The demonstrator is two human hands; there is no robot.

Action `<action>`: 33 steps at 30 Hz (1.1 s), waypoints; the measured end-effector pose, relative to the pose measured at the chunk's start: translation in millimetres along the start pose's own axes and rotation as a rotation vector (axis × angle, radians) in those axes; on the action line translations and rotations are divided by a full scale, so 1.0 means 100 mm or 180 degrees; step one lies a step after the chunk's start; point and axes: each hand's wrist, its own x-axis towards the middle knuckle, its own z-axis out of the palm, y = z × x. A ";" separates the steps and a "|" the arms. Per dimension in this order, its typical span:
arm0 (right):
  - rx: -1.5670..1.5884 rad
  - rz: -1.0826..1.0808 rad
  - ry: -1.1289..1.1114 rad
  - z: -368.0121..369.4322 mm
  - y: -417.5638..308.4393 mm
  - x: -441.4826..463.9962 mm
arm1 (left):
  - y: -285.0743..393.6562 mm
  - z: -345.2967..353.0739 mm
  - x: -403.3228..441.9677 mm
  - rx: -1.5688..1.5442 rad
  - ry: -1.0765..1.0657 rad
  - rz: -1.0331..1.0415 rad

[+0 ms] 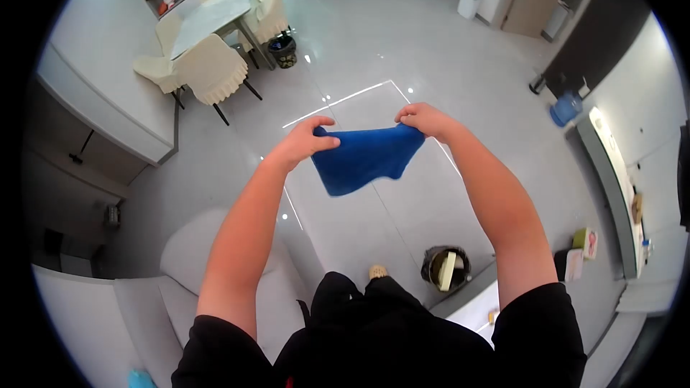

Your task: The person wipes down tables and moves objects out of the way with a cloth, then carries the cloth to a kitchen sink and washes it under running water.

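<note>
A blue cloth (pixel 366 161) is stretched between my two hands in front of me, above the floor. My left hand (pixel 309 142) pinches its left upper corner, with the thumb lying on the near side. At the right upper corner, my right hand (pixel 424 121) grips the fabric between curled fingers. The top edge runs nearly straight from hand to hand, while the lower edge hangs loose and uneven. Both arms reach forward, and the cloth touches nothing besides my hands.
Below me to the right stands a black-lined trash bin (pixel 445 269) with rubbish in it. A grey sofa (pixel 208 251) is at my left. Farther off are a dining table (pixel 212 18) with chairs, a white bin (pixel 469 2) and a blue water jug (pixel 566 109).
</note>
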 end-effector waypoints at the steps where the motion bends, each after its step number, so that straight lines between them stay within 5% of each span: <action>1: 0.0053 -0.0069 -0.0010 -0.08 -0.08 0.22 | 0.08 -0.13 0.13 0.0569 -0.0111 0.0135; 4: 0.0117 -0.0240 0.0012 -0.28 -0.39 0.62 | 0.23 -0.40 0.60 0.1445 -0.0252 0.0329; 6: 0.0166 -0.0293 0.0090 -0.38 -0.57 0.72 | 0.17 -0.53 1.05 0.3014 0.0085 0.0709; 9: -0.2356 -0.0559 0.0315 -0.60 -0.53 1.03 | 0.34 -0.71 1.85 0.3132 -0.0192 0.0904; 12: -0.2765 0.0442 0.0725 -0.78 -0.27 1.27 | 0.56 -0.55 2.54 0.3200 -0.0654 0.1024; 17: -0.2070 0.0756 0.1334 -1.63 0.11 1.07 | 0.90 -0.07 3.78 0.2124 -0.1560 0.1666; 19: -0.1563 0.0766 0.1472 -2.01 0.38 0.91 | 1.28 0.31 4.00 0.1552 -0.1981 0.0734; 26: 0.0938 0.0398 0.2774 -3.38 1.24 0.34 | 1.89 2.09 5.16 -0.0818 -0.2388 0.0641; 29: 0.2895 -0.0262 0.3351 -4.02 1.44 0.27 | 2.36 3.03 5.35 -0.2336 -0.2008 -0.0540; 33: 0.2597 0.0526 0.4206 -4.67 2.13 0.20 | 2.54 4.16 5.82 -0.1186 -0.1941 -0.0539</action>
